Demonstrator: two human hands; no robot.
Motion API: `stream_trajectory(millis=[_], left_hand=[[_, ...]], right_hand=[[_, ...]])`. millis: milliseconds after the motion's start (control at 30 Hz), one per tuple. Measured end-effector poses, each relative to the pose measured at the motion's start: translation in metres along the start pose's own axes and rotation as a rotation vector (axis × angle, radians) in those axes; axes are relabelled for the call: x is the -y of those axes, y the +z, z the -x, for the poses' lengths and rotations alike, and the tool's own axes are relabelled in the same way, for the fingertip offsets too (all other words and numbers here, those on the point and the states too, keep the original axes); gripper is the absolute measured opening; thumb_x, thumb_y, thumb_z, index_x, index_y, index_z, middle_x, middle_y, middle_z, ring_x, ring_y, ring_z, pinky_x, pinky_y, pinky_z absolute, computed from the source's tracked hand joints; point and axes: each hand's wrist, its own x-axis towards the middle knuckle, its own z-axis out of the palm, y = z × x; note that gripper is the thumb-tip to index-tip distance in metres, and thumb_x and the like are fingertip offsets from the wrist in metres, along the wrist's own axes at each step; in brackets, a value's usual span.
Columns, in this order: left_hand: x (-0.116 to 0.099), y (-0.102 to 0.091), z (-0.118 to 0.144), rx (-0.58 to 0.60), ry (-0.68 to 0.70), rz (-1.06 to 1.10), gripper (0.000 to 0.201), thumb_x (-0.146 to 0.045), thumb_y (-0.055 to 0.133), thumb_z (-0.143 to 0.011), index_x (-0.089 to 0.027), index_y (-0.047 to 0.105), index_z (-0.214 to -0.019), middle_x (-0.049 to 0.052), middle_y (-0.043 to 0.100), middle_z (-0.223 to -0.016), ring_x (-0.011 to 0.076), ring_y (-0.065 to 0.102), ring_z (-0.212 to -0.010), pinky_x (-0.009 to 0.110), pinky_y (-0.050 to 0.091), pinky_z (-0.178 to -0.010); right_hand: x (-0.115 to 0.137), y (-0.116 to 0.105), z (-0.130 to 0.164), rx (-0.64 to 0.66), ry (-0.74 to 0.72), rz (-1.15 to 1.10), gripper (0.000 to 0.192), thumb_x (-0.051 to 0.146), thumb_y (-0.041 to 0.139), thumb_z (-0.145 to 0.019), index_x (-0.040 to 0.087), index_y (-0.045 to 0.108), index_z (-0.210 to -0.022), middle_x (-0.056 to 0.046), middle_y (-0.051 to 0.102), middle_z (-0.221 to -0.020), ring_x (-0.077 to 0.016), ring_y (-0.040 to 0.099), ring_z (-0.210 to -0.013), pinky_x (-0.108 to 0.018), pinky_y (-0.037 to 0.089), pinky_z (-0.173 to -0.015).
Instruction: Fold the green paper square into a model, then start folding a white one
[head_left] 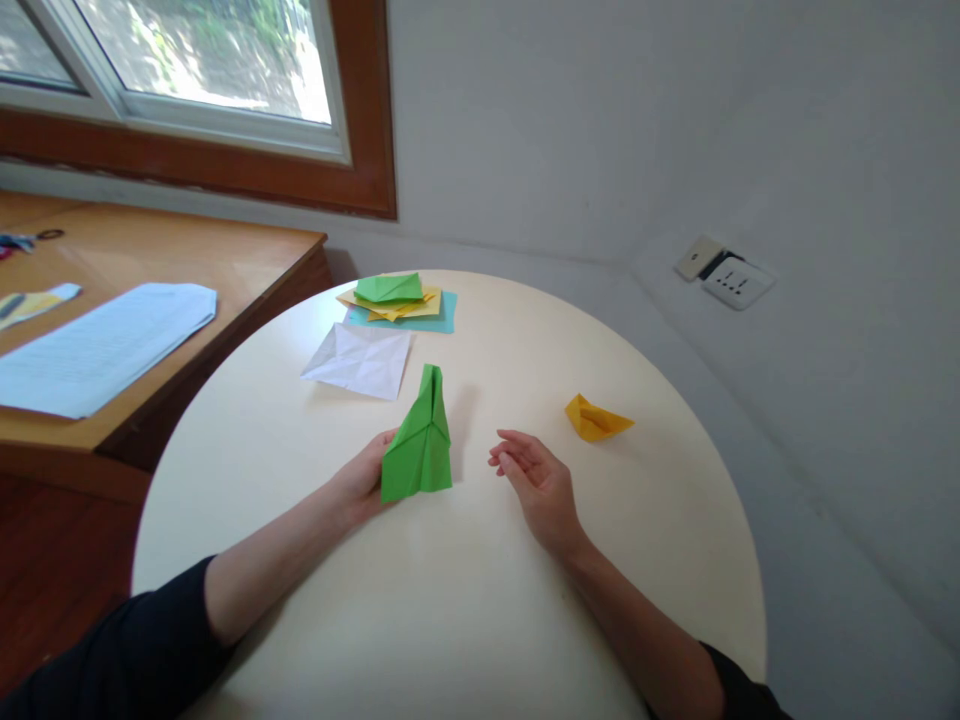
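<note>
While left hand (370, 468) holds creased green paper (417, 452), right hand (543, 492) half-curled.

A creased white sheet (358, 360) lies at the far left of the round surface (480, 620), beside a pile of coloured papers (431, 312); a folded yellow paper (598, 418) sits to the right. The wooden surface (247, 240) at left carries white papers (112, 345) and, perhaps, scissors (22, 242). Beyond are a brown-framed window (210, 50) and, right, a wall socket (739, 281).

One head-worn camera looks forward and down — close above the hands (546, 497) and round table (465, 610).
</note>
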Motion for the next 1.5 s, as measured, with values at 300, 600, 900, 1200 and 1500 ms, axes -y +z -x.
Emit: stream_trajectory(millis=[300,600,900,1200,1500], left_hand=[[-0.001,0.001,0.0,0.008,-0.009,0.006,0.029,-0.03,0.08,-0.052,-0.013,0.067,-0.07,0.004,0.068,-0.07,0.0145,0.061,-0.061,0.025,0.049,-0.062],[-0.013,-0.006,-0.001,-0.044,0.105,-0.137,0.026,-0.024,0.08,-0.05,-0.012,0.065,-0.068,0.001,0.062,-0.06,0.0087,0.052,-0.049,0.021,0.042,-0.052],[-0.08,-0.023,0.004,-0.282,0.349,-0.577,0.027,-0.03,0.076,-0.048,-0.013,0.06,-0.06,-0.002,0.055,-0.05,0.0085,0.045,-0.043,0.019,0.031,-0.043],[-0.125,-0.014,0.006,-0.442,0.483,-0.868,0.022,-0.032,0.069,-0.051,-0.014,0.062,-0.06,-0.001,0.055,-0.051,0.0107,0.045,-0.048,0.021,0.029,-0.046],[-0.113,0.036,-0.047,-0.32,0.648,-1.452,0.022,-0.024,0.059,-0.062,-0.017,0.048,-0.045,-0.006,0.036,-0.041,0.0096,0.035,-0.044,0.023,0.023,-0.046]], right_hand=[[-0.002,-0.001,0.0,0.006,-0.001,0.028,0.027,0.035,0.061,-0.074,0.019,0.059,-0.097,-0.003,0.064,-0.078,-0.0151,0.063,-0.071,-0.03,0.052,-0.065],[-0.008,0.0,-0.001,0.01,-0.033,0.058,0.027,0.036,0.061,-0.074,0.019,0.061,-0.095,-0.003,0.064,-0.076,-0.0158,0.062,-0.068,-0.032,0.053,-0.066],[-0.012,-0.001,0.0,0.034,-0.082,0.089,0.026,0.035,0.059,-0.076,0.018,0.062,-0.095,-0.003,0.064,-0.075,-0.0159,0.062,-0.07,-0.032,0.051,-0.069],[-0.006,0.002,0.002,0.078,-0.155,0.183,0.016,0.025,0.054,-0.077,0.018,0.065,-0.087,-0.004,0.066,-0.075,-0.0156,0.062,-0.068,-0.031,0.052,-0.067],[-0.003,0.006,0.008,0.242,-0.23,0.336,0.019,0.011,0.048,-0.075,0.018,0.066,-0.078,-0.003,0.064,-0.074,-0.0139,0.059,-0.068,-0.026,0.047,-0.063]])
